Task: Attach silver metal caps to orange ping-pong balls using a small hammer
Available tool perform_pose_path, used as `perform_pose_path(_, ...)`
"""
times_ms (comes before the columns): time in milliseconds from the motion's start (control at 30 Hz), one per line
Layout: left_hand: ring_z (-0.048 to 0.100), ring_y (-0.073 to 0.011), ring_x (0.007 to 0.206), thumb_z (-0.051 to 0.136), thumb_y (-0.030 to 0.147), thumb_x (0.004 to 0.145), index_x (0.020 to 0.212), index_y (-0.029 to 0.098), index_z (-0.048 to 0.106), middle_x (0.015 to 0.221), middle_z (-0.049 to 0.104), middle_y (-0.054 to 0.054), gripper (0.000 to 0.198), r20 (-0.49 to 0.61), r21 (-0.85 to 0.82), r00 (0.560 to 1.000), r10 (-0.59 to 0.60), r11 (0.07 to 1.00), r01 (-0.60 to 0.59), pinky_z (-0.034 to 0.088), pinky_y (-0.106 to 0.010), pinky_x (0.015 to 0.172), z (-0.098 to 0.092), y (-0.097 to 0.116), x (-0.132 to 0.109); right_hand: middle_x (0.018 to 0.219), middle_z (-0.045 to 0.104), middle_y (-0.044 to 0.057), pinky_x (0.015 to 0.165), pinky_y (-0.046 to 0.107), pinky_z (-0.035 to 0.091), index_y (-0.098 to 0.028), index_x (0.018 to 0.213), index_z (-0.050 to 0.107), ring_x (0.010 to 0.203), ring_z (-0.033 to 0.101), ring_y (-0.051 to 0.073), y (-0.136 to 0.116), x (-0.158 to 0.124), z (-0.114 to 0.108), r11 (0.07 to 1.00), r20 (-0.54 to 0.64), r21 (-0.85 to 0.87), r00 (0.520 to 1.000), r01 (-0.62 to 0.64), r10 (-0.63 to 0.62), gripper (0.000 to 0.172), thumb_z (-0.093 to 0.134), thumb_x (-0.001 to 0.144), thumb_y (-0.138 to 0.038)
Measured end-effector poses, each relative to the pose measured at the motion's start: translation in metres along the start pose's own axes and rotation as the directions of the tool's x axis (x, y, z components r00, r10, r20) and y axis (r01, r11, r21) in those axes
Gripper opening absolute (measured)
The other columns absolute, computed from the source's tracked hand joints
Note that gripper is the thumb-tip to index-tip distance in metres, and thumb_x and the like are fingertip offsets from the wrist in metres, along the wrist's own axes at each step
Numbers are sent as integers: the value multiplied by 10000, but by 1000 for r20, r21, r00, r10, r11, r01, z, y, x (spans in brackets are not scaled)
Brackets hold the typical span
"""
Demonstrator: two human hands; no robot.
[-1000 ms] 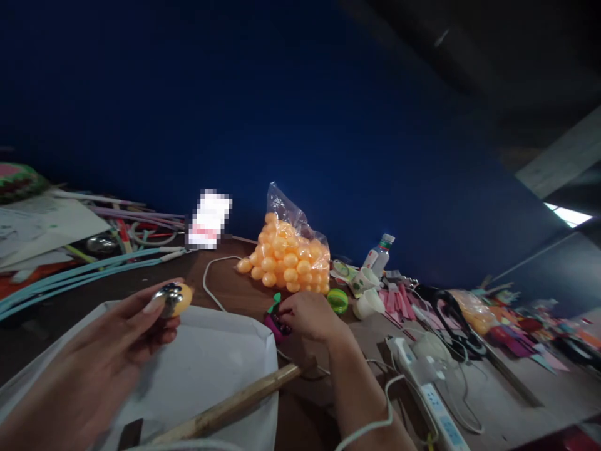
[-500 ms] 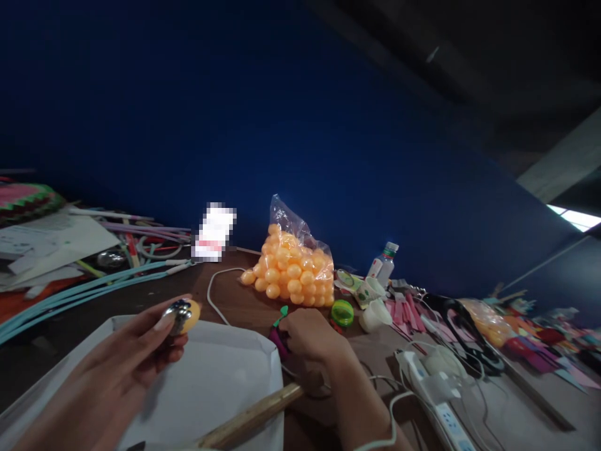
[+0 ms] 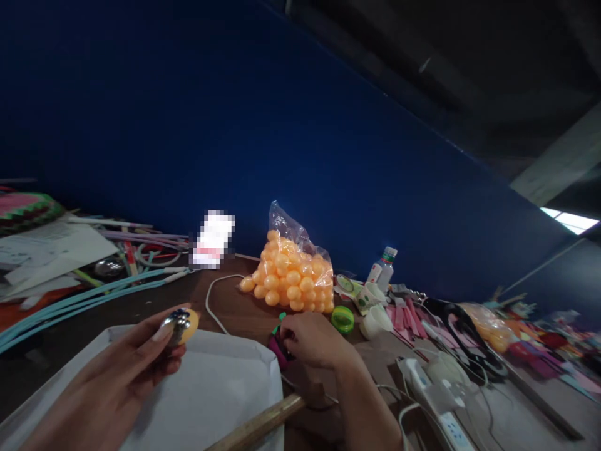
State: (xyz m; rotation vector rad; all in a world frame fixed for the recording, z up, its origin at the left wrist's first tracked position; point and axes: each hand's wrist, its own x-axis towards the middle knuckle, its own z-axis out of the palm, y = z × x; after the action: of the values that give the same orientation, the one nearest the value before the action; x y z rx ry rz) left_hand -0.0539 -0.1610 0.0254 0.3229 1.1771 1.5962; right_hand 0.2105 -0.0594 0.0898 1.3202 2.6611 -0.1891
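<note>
My left hand (image 3: 117,369) is closed around a small ball (image 3: 186,326), orange-yellow on one side and shiny silver on the other. Thumb and fingers pinch it above a white tray (image 3: 220,382). To the right, my right hand (image 3: 310,338) is bent down with curled fingers against a purple thing with a green top (image 3: 276,349). Its fingertips are partly hidden, so what they grip cannot be made out. Behind this hand stands a clear plastic bag of orange balls (image 3: 286,279). A green ball (image 3: 342,319) lies close to the right of the knuckles.
A wooden stick (image 3: 263,423) crosses the tray's right edge. White cups (image 3: 375,321), a bottle (image 3: 385,266) and a power strip (image 3: 453,432) with cables are at the right. Light-blue cords (image 3: 94,291) and a bright phone screen (image 3: 213,238) are at the left.
The view has shifted slightly, so most things sit a little lower. My left hand still has the ball, and my right hand stays at the purple thing.
</note>
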Motion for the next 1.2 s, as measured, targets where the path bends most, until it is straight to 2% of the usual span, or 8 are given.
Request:
perform_pose_path(133,702,-169,692,915,425,553,954,336,797,775,777,19,427,22,53,999,30,998,-31,594,-162,606,-1,-1,3,908,747,36,637,257,344,-201,897,730,809,649,168,2,-2,-3,998,-51,70,999,1,3,157,588,841,-164)
perform_pose_path(267,711,-170,681,934,420,512,977,318,797,822,796,8,495,21,33,999,35,999,-36,600,-174,595,-2,-3,6,940,731,50,763,262,413,-182,933,736,883,645,172,2,-4,-6,953,-230,298,973,57,14,170,580,878,-143)
perform_pose_path(367,713,-172,671,950,409,474,975,298,798,830,801,2,535,14,2,1000,21,1000,-21,607,-186,587,1,0,4,950,728,30,797,248,442,-191,967,739,889,646,149,-5,-7,-8,856,-370,487,929,177,19,140,645,871,-152)
perform_pose_path(533,708,-181,653,984,395,344,894,218,806,843,802,-32,605,-32,-94,999,-12,996,9,623,-211,568,13,15,-11,793,712,0,681,238,462,-207,846,766,745,625,129,-32,-6,-19,622,-487,704,870,342,73,64,787,792,-234)
perform_pose_path(700,695,-161,678,950,362,497,998,208,791,827,777,-19,548,41,-135,996,-82,987,87,624,-206,618,18,23,-19,827,723,20,633,250,492,-214,851,783,723,637,130,-58,-1,-40,255,-463,861,886,440,35,116,827,764,-277)
perform_pose_path(833,678,-138,683,915,333,566,1020,201,785,887,773,-17,491,51,-175,998,-22,984,30,619,-199,649,22,26,-21,708,693,-4,550,229,482,-205,838,772,604,612,106,-73,8,-48,25,-417,909,909,417,13,123,835,752,-266)
perform_pose_path(1033,676,-127,647,944,324,497,961,219,804,860,793,-18,496,50,-133,998,-23,991,29,598,-171,624,33,35,-32,680,678,-17,501,198,467,-193,852,732,582,625,100,-100,28,-33,-144,-365,922,931,359,-18,164,810,761,-305)
perform_pose_path(1200,697,-128,735,964,423,441,1064,272,790,908,810,-9,664,35,-22,999,-3,1000,4,582,-142,649,31,34,-33,696,671,-17,480,198,469,-180,809,682,603,654,119,-109,35,-22,-180,-281,944,960,277,5,308,861,674,-390)
